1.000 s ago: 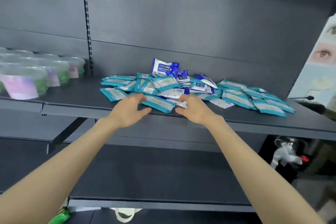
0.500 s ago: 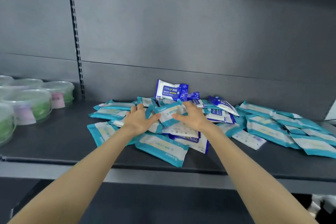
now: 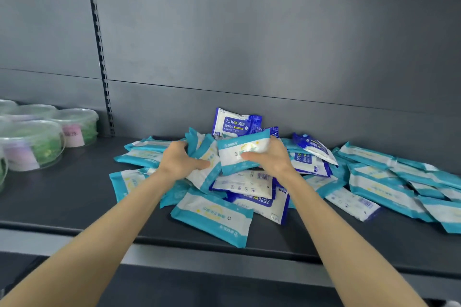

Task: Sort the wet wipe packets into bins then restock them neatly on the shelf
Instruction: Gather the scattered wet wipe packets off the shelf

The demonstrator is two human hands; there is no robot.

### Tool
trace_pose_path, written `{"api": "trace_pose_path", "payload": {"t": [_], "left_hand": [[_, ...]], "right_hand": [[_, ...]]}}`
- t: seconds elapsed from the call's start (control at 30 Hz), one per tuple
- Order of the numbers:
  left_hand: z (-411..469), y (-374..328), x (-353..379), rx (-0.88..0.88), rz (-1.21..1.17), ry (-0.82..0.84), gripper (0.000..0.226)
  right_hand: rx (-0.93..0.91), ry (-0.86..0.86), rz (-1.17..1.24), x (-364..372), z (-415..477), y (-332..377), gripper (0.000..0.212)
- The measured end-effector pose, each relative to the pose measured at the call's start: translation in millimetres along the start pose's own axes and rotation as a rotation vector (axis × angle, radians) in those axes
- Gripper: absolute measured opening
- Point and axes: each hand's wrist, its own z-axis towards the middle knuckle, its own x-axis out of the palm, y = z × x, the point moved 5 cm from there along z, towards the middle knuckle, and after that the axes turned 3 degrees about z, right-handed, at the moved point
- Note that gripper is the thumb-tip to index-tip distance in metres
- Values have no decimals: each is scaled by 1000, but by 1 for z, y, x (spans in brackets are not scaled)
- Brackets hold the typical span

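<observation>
A loose heap of wet wipe packets lies on the dark shelf [image 3: 62, 197]. Most are teal and white; a few are dark blue. My right hand [image 3: 272, 157] grips a teal packet [image 3: 239, 154] lifted off the top of the heap. My left hand [image 3: 178, 159] clutches another teal packet [image 3: 208, 157] just left of it, tilted up. A blue alcohol wipes packet [image 3: 234, 123] leans upright against the back panel behind both hands. One teal packet [image 3: 214, 218] lies flat near the front edge, and more teal packets [image 3: 379, 182] spread to the right.
Clear plastic tubs [image 3: 35, 144] with green and pink contents stand at the left end of the shelf, past a slotted upright [image 3: 101, 57]. The shelf's grey front lip [image 3: 199, 259] runs below my forearms. The grey back panel rises behind the heap.
My hands have gone from the shelf's front edge into the heap and each closed on a teal packet, lifting it. The camera has moved closer to the shelf.
</observation>
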Motion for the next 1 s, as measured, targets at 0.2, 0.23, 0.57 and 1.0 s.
{"api": "trace_pose_path", "payload": {"t": [0.2,0.23,0.57,1.0], "left_hand": [[-28,1,-20,16,-254,47,15],[-31,3,-23,18,-273,24,13],[-77,11,-16,-35,-165,276,24],[-99,12,4,-18,417,448,80]], "right_hand": [[33,172,92,-17,-38,-4,23],[50,187,47,-14,-42,-9,24],[64,31,-387,2,-61,-14,99],[237,90,-360,-12,-84,-25,81]]}}
